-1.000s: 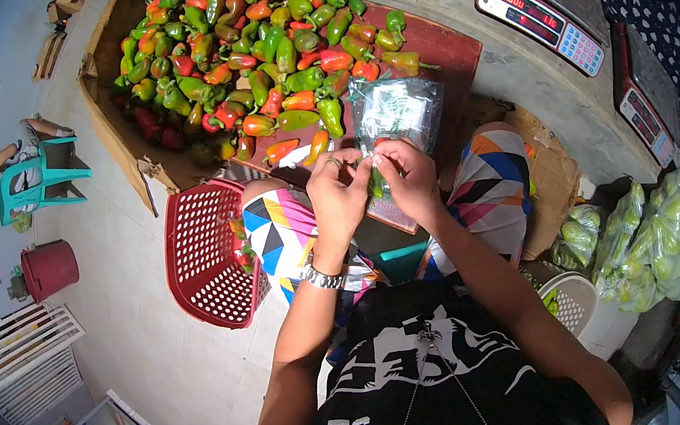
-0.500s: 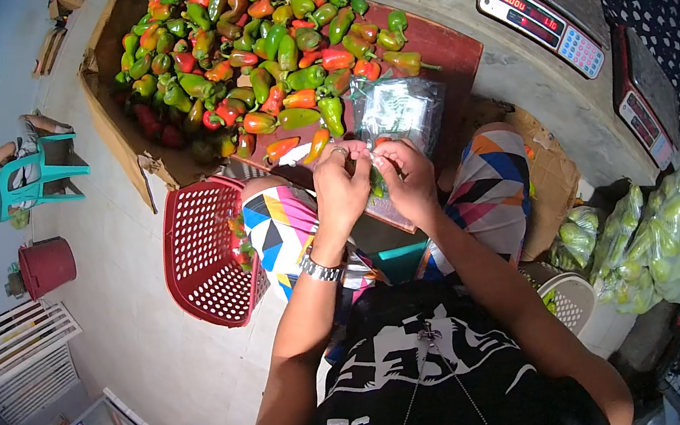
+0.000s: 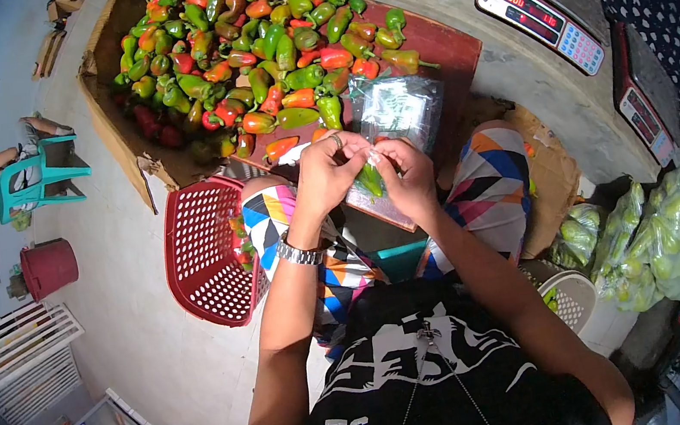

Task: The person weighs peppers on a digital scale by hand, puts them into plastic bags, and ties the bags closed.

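Observation:
Both my hands meet over the near edge of the red board [image 3: 456,48]. My left hand [image 3: 334,168] and my right hand [image 3: 406,175] pinch the gathered top of what looks like a small clear plastic bag [image 3: 373,157]. Below the fingertips a green pepper [image 3: 369,180] shows, apparently inside it; the rest is hidden by the hands. Just beyond them lies a stack of clear plastic bags [image 3: 399,108], shiny in the light. A large heap of red and green peppers [image 3: 273,44] covers the board's far left side.
A red perforated basket [image 3: 207,257] stands at my left knee. Cardboard [image 3: 116,131] walls the heap's left side. Two digital scales [image 3: 543,14] sit on the right counter. Bulging bags of green produce [image 3: 661,241] and a pale basket [image 3: 574,301] are at right. A person sits on a green chair [image 3: 44,176].
My left hand and wrist have shifted a little up and left, with the fingers bent higher. The right hand stays nearly in place, and the green pepper shows more clearly below.

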The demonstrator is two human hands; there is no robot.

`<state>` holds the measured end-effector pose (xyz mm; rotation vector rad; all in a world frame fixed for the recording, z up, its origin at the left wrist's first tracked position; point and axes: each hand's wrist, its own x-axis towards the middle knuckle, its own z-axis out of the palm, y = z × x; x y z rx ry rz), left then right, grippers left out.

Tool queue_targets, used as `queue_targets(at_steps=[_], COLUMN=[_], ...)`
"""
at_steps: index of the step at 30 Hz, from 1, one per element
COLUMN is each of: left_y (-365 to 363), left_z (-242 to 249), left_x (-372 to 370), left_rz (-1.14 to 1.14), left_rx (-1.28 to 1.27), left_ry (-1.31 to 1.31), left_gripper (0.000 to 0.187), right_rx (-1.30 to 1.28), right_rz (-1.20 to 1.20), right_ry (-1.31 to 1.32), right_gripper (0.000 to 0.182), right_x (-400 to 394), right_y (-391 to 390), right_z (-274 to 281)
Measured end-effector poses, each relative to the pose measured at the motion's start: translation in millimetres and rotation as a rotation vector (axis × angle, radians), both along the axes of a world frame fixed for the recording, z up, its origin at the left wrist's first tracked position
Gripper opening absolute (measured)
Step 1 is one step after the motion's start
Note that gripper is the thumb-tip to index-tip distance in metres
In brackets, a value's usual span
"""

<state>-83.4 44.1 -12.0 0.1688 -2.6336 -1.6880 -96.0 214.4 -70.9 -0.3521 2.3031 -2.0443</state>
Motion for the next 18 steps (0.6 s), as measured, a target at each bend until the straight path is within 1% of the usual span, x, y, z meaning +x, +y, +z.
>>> queue_targets(at_steps=[1, 4, 7, 10, 14, 16, 18], left_y=[0.1, 3.4, 8.7, 6.3, 4.5, 3.8, 4.3], left_z=[1.0, 1.0, 9.7, 3.7, -4.9, -6.4, -5.8], left_x=[-0.7, 1.4, 4.4, 2.7, 2.6, 2.0, 2.4], left_rz=[-0.001, -0.054, -0.027, -0.042, -0.114, -0.153, -0.158], left_rx=[0.007, -0.01, -0.008, -0.025, -0.096, -0.154, -0.163], left_ry=[-0.011, 0.125, 0.052, 0.044, 0.152, 0.224, 0.243], left_gripper=[0.014, 0.012, 0.013, 0.019, 0.021, 0.021, 0.021], right_rx=[0.004, -0.066, -0.033, 0.001, 0.022, 0.049, 0.052], right_rz=[-0.007, -0.009, -0.014, -0.029, -0.005, -0.007, -0.002], right_ry=[0.006, -0.048, -0.01, -0.009, 0.034, 0.052, 0.061], right_gripper=[0.011, 0.011, 0.01, 0.009, 0.009, 0.009, 0.009], right_x=[-0.5, -0.1, -0.4, 0.2, -1.2, -1.7, -2.4], right_y=[-0.3, -2.4, -2.4, -3.1, -1.5, -1.6, -1.5], right_z=[-1.8, -8.8, -7.8, 0.5, -1.6, 7.8, 6.7])
